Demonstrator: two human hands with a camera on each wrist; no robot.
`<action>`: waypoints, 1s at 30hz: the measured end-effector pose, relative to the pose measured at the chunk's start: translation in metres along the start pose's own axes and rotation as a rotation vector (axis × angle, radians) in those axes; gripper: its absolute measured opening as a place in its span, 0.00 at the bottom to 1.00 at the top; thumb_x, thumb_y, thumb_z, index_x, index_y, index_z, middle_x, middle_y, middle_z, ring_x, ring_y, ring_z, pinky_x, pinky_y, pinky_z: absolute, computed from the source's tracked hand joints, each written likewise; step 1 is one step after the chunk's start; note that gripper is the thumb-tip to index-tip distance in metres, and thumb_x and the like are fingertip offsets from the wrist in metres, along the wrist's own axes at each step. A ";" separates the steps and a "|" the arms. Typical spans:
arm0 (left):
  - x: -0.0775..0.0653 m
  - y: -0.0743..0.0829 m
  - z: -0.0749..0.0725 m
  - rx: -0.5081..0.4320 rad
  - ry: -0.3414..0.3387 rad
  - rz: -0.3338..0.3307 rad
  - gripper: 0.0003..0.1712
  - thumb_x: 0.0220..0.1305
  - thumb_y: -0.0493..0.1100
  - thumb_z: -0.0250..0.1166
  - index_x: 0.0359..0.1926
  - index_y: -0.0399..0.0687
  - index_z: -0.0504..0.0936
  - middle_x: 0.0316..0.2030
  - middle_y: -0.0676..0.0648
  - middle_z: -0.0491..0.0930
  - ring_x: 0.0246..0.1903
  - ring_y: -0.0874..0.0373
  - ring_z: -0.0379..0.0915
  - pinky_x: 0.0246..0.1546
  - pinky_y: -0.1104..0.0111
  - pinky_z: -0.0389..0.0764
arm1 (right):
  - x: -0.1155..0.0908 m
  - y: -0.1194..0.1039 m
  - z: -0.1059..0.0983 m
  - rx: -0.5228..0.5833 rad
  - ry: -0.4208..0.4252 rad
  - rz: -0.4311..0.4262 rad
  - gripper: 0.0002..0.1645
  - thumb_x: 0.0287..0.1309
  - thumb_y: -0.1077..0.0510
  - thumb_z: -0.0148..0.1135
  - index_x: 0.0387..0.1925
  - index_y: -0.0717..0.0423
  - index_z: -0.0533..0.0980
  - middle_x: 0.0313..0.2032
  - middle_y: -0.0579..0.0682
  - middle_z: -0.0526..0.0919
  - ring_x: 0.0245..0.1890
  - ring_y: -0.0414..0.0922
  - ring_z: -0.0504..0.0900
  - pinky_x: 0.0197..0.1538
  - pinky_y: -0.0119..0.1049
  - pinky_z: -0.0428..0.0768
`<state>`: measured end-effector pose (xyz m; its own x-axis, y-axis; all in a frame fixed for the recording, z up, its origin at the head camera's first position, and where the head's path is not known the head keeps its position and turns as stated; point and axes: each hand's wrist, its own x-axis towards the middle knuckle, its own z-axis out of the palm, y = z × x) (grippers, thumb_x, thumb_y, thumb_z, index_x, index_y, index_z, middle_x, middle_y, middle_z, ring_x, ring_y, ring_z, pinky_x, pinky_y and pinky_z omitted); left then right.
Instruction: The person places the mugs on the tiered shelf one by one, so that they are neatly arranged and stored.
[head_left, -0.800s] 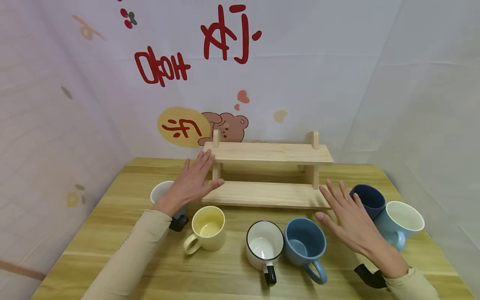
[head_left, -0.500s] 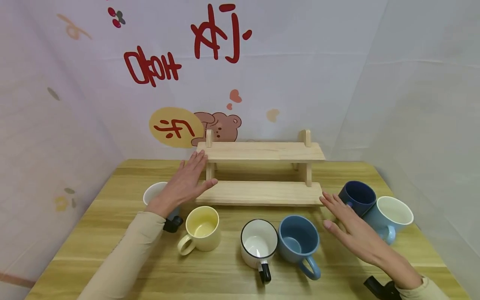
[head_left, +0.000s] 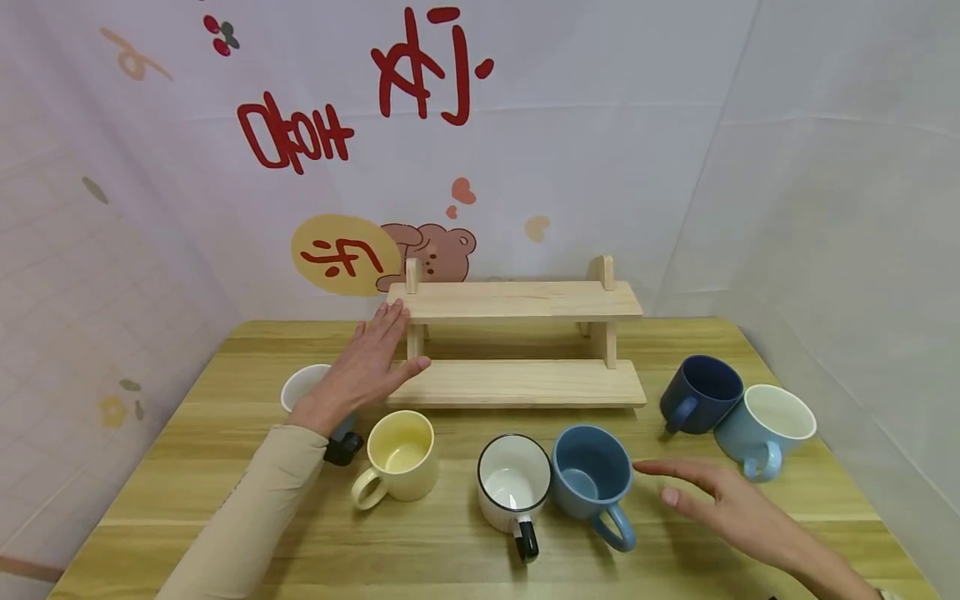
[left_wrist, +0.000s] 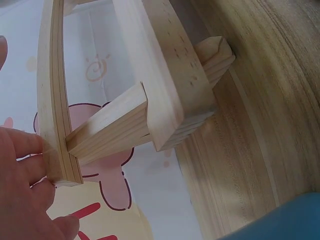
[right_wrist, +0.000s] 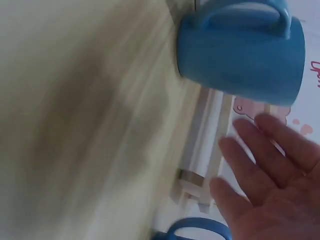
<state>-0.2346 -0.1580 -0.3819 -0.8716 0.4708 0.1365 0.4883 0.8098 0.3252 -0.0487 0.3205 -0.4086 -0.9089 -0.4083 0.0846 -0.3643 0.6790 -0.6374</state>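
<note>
The medium-blue mug [head_left: 592, 475] stands upright on the wooden tabletop [head_left: 375, 558], just beside the black-rimmed white mug [head_left: 514, 485]. Near it is the right hand [head_left: 726, 504], fingers loosely extended. The left hand [head_left: 358, 372], fingers outstretched, touches the two-tier wooden shelf [head_left: 517, 302] at its upper left end.

Lettering stands on the white fabric backdrop [head_left: 600, 167]: a large group of thick-stroked red characters [head_left: 422, 82] high up, a second red group [head_left: 292, 135] lower to its left in the head view, and a red character [head_left: 347, 255] within a yellow oval patch [head_left: 352, 229]. None can be read with certainty. Red strokes [right_wrist: 316, 68] at the right wrist view's edge are cut off.
</note>
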 end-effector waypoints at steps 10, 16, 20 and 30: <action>-0.001 -0.002 0.002 -0.015 0.012 -0.004 0.55 0.74 0.70 0.54 0.82 0.37 0.47 0.83 0.42 0.38 0.82 0.47 0.28 0.78 0.42 0.40 | -0.001 0.009 0.012 0.372 -0.248 -0.004 0.22 0.79 0.65 0.47 0.60 0.48 0.83 0.55 0.45 0.87 0.58 0.34 0.80 0.53 0.30 0.79; -0.001 -0.001 0.004 -0.023 0.016 -0.001 0.55 0.74 0.69 0.54 0.82 0.36 0.47 0.83 0.41 0.38 0.82 0.45 0.29 0.78 0.42 0.42 | 0.005 0.012 0.021 0.526 -0.325 -0.018 0.21 0.79 0.67 0.46 0.58 0.54 0.84 0.53 0.50 0.88 0.52 0.38 0.83 0.52 0.29 0.78; -0.002 0.000 0.005 -0.025 0.014 0.002 0.55 0.75 0.70 0.53 0.82 0.36 0.47 0.83 0.41 0.38 0.82 0.45 0.29 0.78 0.42 0.42 | 0.009 0.014 0.030 0.676 -0.385 -0.093 0.22 0.79 0.69 0.43 0.59 0.61 0.82 0.53 0.58 0.87 0.52 0.41 0.83 0.55 0.30 0.78; -0.001 0.000 0.002 -0.004 0.006 0.000 0.55 0.74 0.70 0.53 0.82 0.36 0.47 0.83 0.40 0.38 0.81 0.46 0.28 0.78 0.42 0.41 | 0.013 0.006 0.049 0.795 -0.362 -0.127 0.21 0.79 0.70 0.43 0.54 0.63 0.84 0.51 0.60 0.88 0.56 0.41 0.84 0.56 0.30 0.78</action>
<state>-0.2341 -0.1579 -0.3844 -0.8717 0.4688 0.1424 0.4884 0.8082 0.3292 -0.0530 0.2889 -0.4485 -0.7020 -0.7116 0.0296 -0.0872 0.0447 -0.9952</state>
